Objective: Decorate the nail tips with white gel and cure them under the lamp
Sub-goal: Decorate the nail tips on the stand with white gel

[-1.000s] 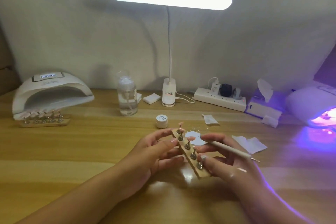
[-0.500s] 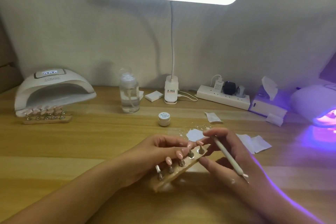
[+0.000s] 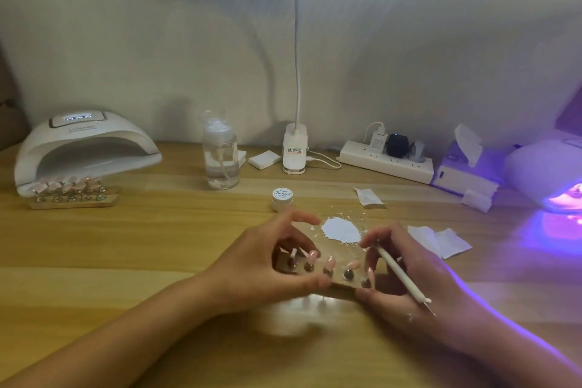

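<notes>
A wooden nail-tip holder (image 3: 341, 281) with several pink tips on metal pegs lies level in front of me, just above the table. My left hand (image 3: 267, 264) grips its left end, fingers curled over the top. My right hand (image 3: 396, 274) holds its right end and keeps a thin white pen-like tool (image 3: 400, 274) pinched between thumb and fingers. A patch of white gel (image 3: 341, 230) lies on the table just behind the holder. A small white gel jar (image 3: 282, 197) stands farther back. A white curing lamp (image 3: 85, 148) sits at the far left, a second tip holder (image 3: 74, 195) at its mouth.
A lit purple curing lamp (image 3: 554, 173) glows at the right edge. At the back stand a clear pump bottle (image 3: 220, 161), the desk lamp's base (image 3: 294, 151), a power strip (image 3: 387, 161) and a tissue box (image 3: 466, 173). Paper wipes (image 3: 441, 241) lie right of my hands.
The holder has been turned from a diagonal to lying level across my view. Both hands shifted with it, and the pen tool swung with my right hand.
</notes>
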{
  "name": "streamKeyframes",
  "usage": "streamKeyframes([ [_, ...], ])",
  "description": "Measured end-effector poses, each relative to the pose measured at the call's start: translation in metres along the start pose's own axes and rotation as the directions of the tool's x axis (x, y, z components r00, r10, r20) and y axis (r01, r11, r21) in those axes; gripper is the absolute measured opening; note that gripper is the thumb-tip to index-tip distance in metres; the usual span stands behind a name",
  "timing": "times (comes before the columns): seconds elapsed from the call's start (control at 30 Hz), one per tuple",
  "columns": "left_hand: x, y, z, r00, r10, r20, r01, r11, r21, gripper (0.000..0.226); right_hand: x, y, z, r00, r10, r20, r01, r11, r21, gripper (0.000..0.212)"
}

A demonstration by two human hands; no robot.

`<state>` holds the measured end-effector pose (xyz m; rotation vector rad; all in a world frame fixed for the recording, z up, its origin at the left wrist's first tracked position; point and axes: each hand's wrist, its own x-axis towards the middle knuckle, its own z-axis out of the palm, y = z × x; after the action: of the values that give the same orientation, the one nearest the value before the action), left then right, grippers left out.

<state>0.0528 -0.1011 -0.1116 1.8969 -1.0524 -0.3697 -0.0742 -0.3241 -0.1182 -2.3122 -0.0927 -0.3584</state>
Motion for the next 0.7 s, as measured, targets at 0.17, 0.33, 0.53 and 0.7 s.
streamKeyframes([
  [0.17, 0.0, -0.003, 0.012, 0.985, 0.156, -0.077, -0.142, 0.976, 0.166, 0.057, 0.0, -0.001, 0.006, 0.998, -0.007, -0.067, 0.009, 0.999, 0.032, 0.049],
  [0.33, 0.001, -0.003, 0.014, 0.978, 0.202, -0.061, -0.187, 0.964, 0.188, 0.055, -0.003, -0.004, 0.021, 0.979, -0.08, -0.188, 0.071, 0.996, -0.052, 0.044],
  [0.53, 0.001, -0.004, 0.015, 0.979, 0.197, -0.045, -0.181, 0.954, 0.24, 0.053, -0.003, -0.004, 0.021, 0.979, -0.112, -0.173, 0.107, 0.994, -0.039, 0.036],
  [0.7, 0.0, -0.004, 0.015, 0.982, 0.179, -0.056, -0.158, 0.951, 0.266, 0.051, -0.003, -0.002, 0.022, 0.987, -0.106, -0.122, 0.106, 0.994, -0.005, 0.043],
])
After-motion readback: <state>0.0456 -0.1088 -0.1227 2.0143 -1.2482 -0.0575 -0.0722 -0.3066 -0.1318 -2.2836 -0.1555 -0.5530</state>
